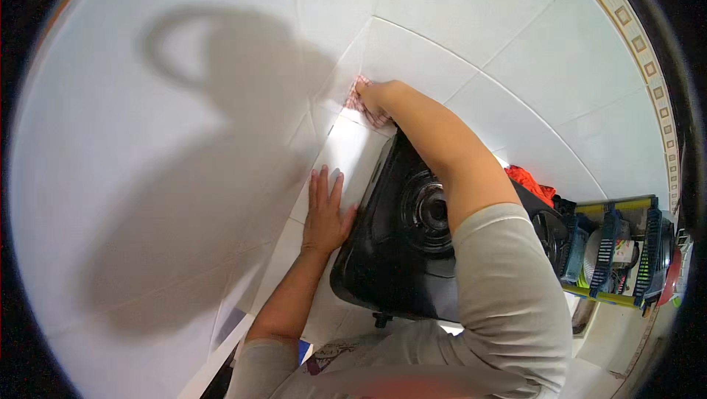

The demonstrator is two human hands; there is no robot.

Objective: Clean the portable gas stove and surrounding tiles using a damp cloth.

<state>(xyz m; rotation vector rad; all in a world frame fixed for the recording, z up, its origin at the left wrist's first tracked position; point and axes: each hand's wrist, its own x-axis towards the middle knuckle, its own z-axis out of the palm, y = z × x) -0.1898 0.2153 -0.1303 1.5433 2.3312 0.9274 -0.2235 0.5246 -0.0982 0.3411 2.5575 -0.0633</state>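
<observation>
A red-and-white checked cloth (pixel 354 98) lies bunched under my right hand (pixel 377 96), against the tiles in the far corner behind the stove. My fingers on that side are partly hidden by the wrist and the cloth. My left hand (pixel 325 214) rests flat with fingers spread on the white tiled counter (pixel 345 148), holding nothing. Right beside it stands a black gas stove (pixel 386 255), with a round burner (pixel 432 208) showing. My right arm reaches across the stove and covers part of its top.
White wall tiles (pixel 420 51) rise behind and to the left, where my shadow falls. Past the stove, a red cloth or bag (pixel 531 182) lies against the wall. A blue and yellow dish rack (pixel 602 250) holding kitchenware stands at the right. A stove knob (pixel 381 319) juts out in front.
</observation>
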